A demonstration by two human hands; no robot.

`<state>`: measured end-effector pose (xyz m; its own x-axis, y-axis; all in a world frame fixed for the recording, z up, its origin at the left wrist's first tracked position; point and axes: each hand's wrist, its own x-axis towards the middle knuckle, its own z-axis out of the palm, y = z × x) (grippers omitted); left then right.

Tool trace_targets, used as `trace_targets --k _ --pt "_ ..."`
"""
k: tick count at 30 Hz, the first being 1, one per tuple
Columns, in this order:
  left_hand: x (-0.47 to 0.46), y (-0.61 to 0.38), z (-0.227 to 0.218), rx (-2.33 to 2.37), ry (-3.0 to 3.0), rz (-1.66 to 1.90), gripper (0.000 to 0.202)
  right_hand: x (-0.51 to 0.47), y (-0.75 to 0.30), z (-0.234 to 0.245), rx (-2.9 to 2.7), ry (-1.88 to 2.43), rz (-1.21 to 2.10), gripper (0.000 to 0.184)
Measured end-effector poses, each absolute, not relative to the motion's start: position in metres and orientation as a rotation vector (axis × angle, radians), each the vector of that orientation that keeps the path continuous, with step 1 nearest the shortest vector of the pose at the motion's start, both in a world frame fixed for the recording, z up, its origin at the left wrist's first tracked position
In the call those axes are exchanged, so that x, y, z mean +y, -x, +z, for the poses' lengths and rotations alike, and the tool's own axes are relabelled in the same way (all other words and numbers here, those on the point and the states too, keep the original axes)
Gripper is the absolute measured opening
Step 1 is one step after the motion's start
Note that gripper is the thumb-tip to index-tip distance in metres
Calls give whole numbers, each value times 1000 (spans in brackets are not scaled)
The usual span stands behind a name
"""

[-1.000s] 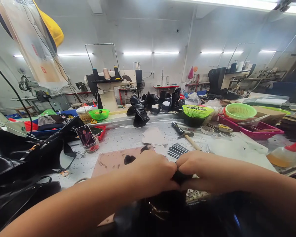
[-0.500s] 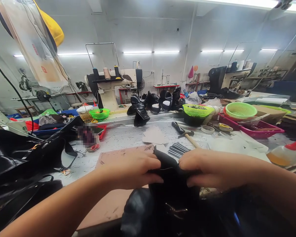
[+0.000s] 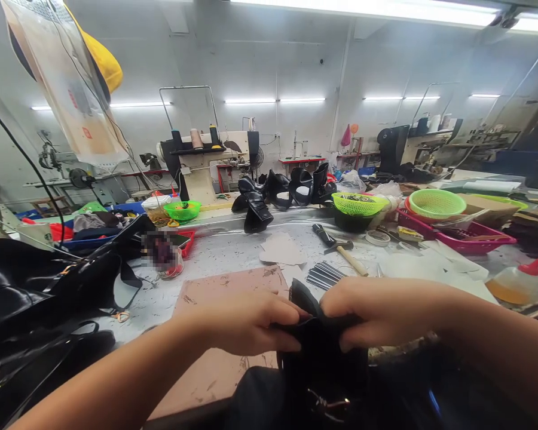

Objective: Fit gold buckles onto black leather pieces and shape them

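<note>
Both hands grip the upper edge of a black leather piece (image 3: 323,370) low in the middle of the view. My left hand (image 3: 260,322) pinches the near side of the edge between thumb and fingers. On the other side my right hand (image 3: 363,310) is closed over it, with the thumb below. A dark flap (image 3: 302,295) sticks up between the hands. Lower down, a small shiny metal fitting (image 3: 329,406) shows on the leather. The lower part of the piece is too dark to make out. A pinkish board (image 3: 233,286) lies under the left forearm.
Beyond my hands lie black strips (image 3: 325,275), a hammer (image 3: 352,260) and pale card pieces (image 3: 282,248). Green baskets (image 3: 358,203) and a glue bottle (image 3: 515,280) stand right. Black leather goods (image 3: 36,292) are heaped left; a sewing machine (image 3: 206,161) stands behind.
The leather edge between my hands has changed shape, its flap now standing more upright. My left hand has shifted slightly right and down. The view has tilted up a little.
</note>
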<state>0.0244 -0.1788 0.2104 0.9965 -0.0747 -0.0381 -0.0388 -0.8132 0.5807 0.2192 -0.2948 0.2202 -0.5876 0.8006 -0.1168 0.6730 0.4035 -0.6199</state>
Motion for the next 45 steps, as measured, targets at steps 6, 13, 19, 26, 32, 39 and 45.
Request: trace_targets --k 6,13,19,26,32,39,45 --pt "-169 -31 209 8 -2339 -189 18 -294 -220 222 -2581 1330 873 15" --pt "-177 -40 212 138 -2609 -215 11 -295 -215 221 -2542 1422 802 34" --pt "-180 -34 210 -42 -2682 -25 22 -299 -213 214 -2277 1445 950 14" --pt "-179 -29 206 -99 -2673 -20 27 -301 -217 213 -2289 1415 1043 19" --pt "-178 -36 210 75 -2869 23 20 -299 -213 219 -2399 1429 867 25" --pt "-176 -30 202 -15 -2892 177 27 -297 -208 203 -2033 1582 897 7" --pt "-177 -28 198 -53 -2788 147 22 -296 -210 205 -2056 1491 1071 18"
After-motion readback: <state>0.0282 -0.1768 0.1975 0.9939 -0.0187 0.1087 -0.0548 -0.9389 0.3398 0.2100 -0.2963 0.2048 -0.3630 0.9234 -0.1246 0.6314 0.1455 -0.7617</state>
